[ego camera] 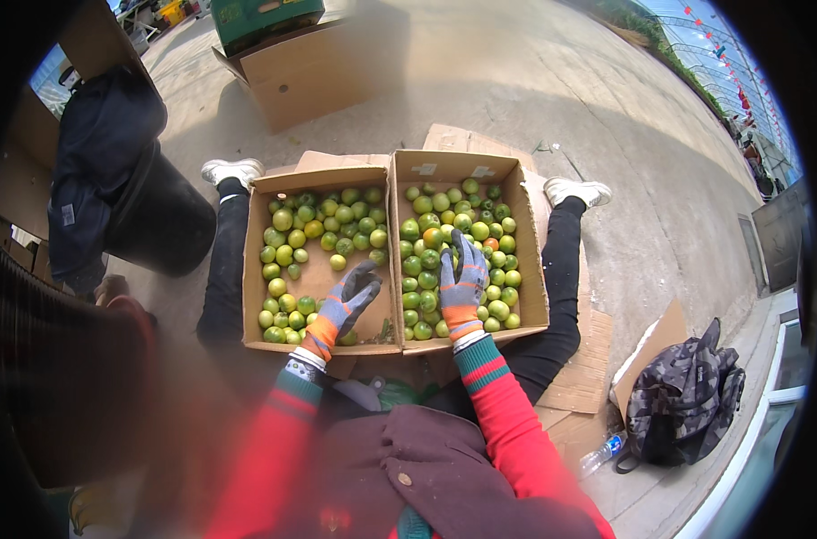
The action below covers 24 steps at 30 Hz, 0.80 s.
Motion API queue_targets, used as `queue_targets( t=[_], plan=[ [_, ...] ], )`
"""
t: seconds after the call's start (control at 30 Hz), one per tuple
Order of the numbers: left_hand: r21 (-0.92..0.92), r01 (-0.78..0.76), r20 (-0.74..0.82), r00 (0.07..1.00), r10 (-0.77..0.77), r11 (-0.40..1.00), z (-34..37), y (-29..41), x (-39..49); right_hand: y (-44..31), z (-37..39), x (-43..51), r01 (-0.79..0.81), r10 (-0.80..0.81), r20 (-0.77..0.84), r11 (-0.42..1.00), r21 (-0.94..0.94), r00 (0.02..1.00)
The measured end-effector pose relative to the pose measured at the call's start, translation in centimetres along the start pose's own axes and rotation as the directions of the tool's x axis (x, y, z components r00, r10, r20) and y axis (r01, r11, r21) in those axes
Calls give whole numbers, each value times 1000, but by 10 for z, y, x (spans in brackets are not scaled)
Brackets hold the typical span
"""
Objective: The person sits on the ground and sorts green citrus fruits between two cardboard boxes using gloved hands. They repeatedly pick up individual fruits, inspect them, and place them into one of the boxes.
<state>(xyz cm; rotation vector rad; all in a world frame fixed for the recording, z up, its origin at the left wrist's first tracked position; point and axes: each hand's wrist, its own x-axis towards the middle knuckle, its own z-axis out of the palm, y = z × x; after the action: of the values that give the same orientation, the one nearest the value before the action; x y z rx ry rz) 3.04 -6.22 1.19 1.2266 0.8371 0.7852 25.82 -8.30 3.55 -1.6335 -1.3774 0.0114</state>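
Two open cardboard boxes stand side by side between my outstretched legs. Green tomatoes lie around the edges of the left box [322, 180], and a patch of its cardboard floor shows in the middle. Green tomatoes [430, 279] cover most of the floor of the right box [531, 269], with an orange tomato [433, 237] among them. My left hand [351, 296], in a grey and orange work glove, hovers over the left box with fingers apart and nothing visible in them. Palm down, my gloved right hand [464, 276] reaches onto the right box's tomatoes; its palm side is hidden.
Flattened cardboard [584, 364] lies under the boxes. To the left stands a black bin [169, 215] with dark cloth [105, 155] over it. A larger carton [314, 77] is ahead; a camouflage backpack [681, 397] and a plastic bottle [602, 455] are at the right.
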Motion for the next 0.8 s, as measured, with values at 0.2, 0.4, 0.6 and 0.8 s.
queue_targets(
  t=[0.2,0.4,0.6,0.8],
  plan=[
    [847,-291,198,949,244,444,13,70,-65,-43,-52,-10,189,-218,312,974,121,924],
    [929,-330,282,923,261,165,2,31,-84,-50,-90,-51,427,-326,604,904,-25,727],
    [899,-433,367,824,432,61,-5,22,-67,-27,-76,-56,573,-381,675,816,-75,631],
    [919,-393,332,817,471,33,-6,15,-62,-19,-70,-59,617,-507,547,786,-23,666]
  ],
)
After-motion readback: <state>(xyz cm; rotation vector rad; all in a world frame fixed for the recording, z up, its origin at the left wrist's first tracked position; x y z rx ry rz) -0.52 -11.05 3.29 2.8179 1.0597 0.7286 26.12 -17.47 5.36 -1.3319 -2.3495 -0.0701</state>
